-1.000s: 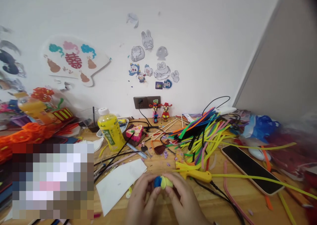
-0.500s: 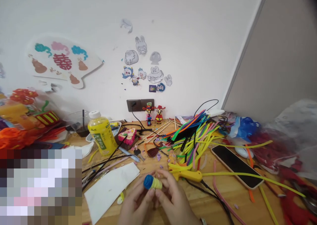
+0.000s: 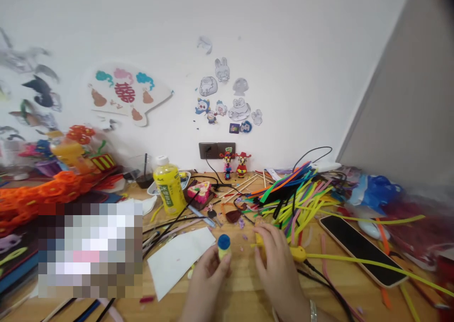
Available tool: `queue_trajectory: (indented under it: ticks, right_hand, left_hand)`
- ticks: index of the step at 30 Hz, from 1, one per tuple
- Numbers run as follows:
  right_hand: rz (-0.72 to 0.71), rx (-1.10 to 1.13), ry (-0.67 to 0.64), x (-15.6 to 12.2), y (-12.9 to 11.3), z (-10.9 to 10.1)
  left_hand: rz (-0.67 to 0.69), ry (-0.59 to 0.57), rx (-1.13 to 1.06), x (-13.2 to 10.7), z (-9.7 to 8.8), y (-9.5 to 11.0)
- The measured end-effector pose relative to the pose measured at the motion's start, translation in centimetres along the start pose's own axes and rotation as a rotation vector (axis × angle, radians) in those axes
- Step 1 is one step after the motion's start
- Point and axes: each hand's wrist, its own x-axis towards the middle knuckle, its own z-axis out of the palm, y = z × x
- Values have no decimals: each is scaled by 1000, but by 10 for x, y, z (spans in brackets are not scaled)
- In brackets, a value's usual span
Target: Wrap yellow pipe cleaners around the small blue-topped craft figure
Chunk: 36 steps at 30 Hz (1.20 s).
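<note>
My left hand (image 3: 211,274) holds a small roll wound from fuzzy pipe cleaner (image 3: 223,242), with a blue top and a yellow body, upright between thumb and fingers. My right hand (image 3: 275,253) is closed around a yellow hot glue gun (image 3: 298,254) lying on the wooden table (image 3: 241,284). Part of the gun is hidden under that hand, and a black cord trails from its right end. A sheet of white paper (image 3: 180,260) lies to the left of my left hand.
A bunch of coloured pipe cleaners (image 3: 305,199) lies behind my right hand. A phone (image 3: 362,251) rests at the right. A yellow drink bottle (image 3: 169,187) stands at the back left, near a pink triangular piece (image 3: 199,192). Two small figures (image 3: 242,165) stand by the wall.
My right hand has let go of the roll and moved right onto the glue gun. The roll, now in my left hand alone, is more upright. The view has turned left.
</note>
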Motion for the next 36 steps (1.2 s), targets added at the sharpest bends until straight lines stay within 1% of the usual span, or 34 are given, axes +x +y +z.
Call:
queue_trajectory:
  ticks: [2,5,7,8,11,15,17,18,22,26,28,31,33,36]
  right_hand:
    - [-43,-164,-78,5,6,-3]
    - [-88,-424,-168,11,20,-8]
    - [-172,-494,-226,14,29,-12]
    - [-209,-508,-233,16,32,-14]
    - [-273,-428,-208,19,30,-19]
    - [-222,-148,-78,19,16,-25]
    - [-226,-65,-17,15,9,-29]
    - [-231,-40,-8,12,7,-31]
    - [-262,22,-63,3,-4,-36]
    - [-394,-19,-150,1,-8,-37]
    - [-408,-52,-195,1,-7,-36]
    - [-436,-79,-211,1,-6,-36]
    - [-451,-62,-230,-1,-8,-36]
    - [-434,1,-270,-3,-11,-37]
  left_hand:
    - [19,-33,20,-1,1,-5]
    - [18,-90,-35,-3,5,-12]
    - [-3,-109,-79,-5,7,-14]
    - [-6,-111,-93,-5,8,-15]
    - [1,-128,-109,-7,11,-16]
    - [-48,-207,-211,-11,14,-20]
    - [-74,-251,-299,-13,15,-24]
    - [-89,-268,-345,-14,15,-26]
    - [-134,-301,-468,-12,15,-36]
    - [-127,-296,-463,-7,15,-42]
    - [-124,-302,-441,-7,14,-42]
    - [-112,-318,-391,-10,12,-38]
    - [-102,-320,-347,-13,10,-34]
    - [-82,-314,-262,-15,8,-27]
